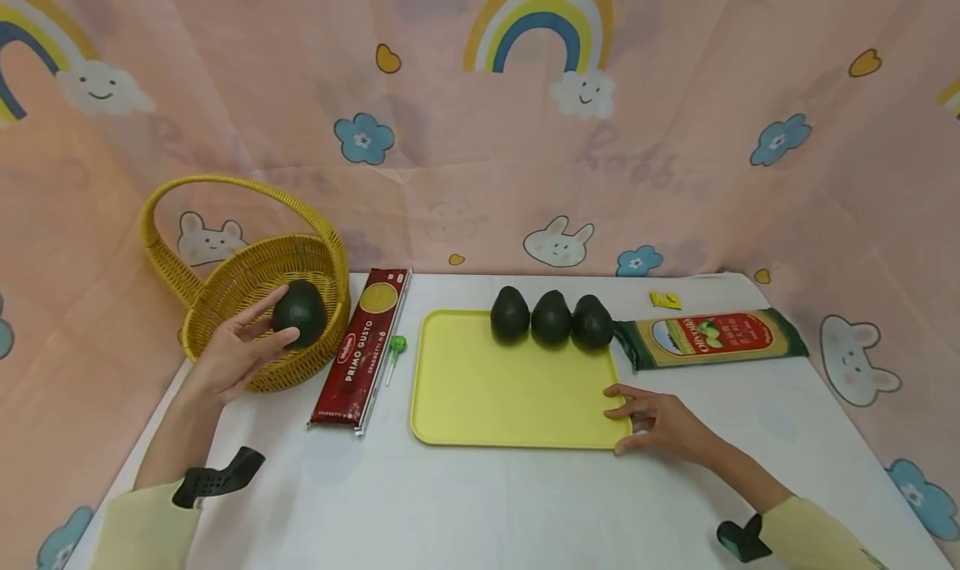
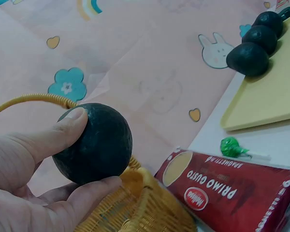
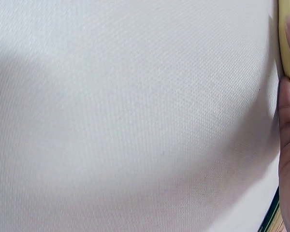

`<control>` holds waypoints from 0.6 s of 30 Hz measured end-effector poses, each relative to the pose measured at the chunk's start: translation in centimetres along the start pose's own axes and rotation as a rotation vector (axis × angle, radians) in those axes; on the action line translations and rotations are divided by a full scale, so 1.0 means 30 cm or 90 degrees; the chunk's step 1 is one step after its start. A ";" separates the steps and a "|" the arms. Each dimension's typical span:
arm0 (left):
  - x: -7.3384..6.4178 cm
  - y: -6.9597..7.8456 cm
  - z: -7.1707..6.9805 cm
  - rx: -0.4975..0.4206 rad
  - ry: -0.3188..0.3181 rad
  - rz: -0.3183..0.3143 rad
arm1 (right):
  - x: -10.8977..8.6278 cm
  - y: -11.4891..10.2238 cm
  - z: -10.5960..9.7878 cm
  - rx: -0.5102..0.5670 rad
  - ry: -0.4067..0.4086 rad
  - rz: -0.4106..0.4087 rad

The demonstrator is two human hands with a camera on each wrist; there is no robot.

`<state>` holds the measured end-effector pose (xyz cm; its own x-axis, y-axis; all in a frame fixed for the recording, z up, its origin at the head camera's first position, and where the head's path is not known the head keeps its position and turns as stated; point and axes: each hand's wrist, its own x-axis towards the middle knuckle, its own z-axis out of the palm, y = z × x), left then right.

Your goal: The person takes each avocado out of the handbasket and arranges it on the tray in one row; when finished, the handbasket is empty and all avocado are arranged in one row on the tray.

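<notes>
In the head view my left hand (image 1: 232, 353) holds a dark green avocado (image 1: 303, 316) over the yellow wicker basket (image 1: 288, 377). The left wrist view shows the thumb on one side of this avocado (image 2: 99, 147) and fingers beneath it. At the right edge of the yellow tray (image 1: 487, 395), my right hand (image 1: 667, 424) grips the rim near the front corner, several fingers over it. Three more avocados (image 1: 551, 318) sit in a row along the tray's back right part. Only part of the right hand (image 3: 289, 145) shows in the right wrist view, beside the tray edge.
Between basket and tray lie a red spaghetti packet (image 1: 356, 353) and a green lollipop (image 1: 397, 344). Right of the tray is a green-and-gold packet (image 1: 712, 338), with a small yellow wrapped sweet (image 1: 666, 300) behind it. The basket's tall handle (image 1: 225, 180) arches above its opening.
</notes>
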<state>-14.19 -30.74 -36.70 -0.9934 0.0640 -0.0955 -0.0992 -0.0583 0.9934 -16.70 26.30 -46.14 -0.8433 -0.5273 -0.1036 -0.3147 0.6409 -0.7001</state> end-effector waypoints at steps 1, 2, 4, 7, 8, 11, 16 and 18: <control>-0.002 -0.003 0.009 0.005 -0.009 0.004 | 0.000 0.000 0.001 0.000 0.002 0.004; -0.002 -0.006 0.017 0.012 -0.017 0.008 | 0.001 0.002 0.002 0.000 0.002 0.008; -0.001 -0.011 0.037 0.019 -0.032 0.015 | 0.001 0.004 0.004 -0.001 0.005 0.011; 0.003 -0.015 0.065 0.037 -0.059 0.027 | 0.000 0.008 0.006 0.003 0.007 0.021; 0.005 -0.016 0.075 0.036 -0.067 0.026 | 0.000 0.009 0.006 0.004 0.004 0.023; 0.014 -0.021 0.105 0.021 -0.089 0.019 | -0.001 0.008 0.006 0.011 0.001 0.031; 0.039 -0.043 0.146 -0.009 -0.108 0.013 | -0.001 0.004 0.006 0.012 0.002 0.029; 0.050 -0.055 0.159 -0.008 -0.113 0.018 | -0.001 0.002 0.007 0.010 0.003 0.028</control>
<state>-15.25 -25.78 -38.17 -0.9701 0.2365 -0.0541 -0.0738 -0.0754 0.9944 -16.61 26.25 -46.34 -0.8585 -0.4958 -0.1310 -0.2700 0.6543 -0.7064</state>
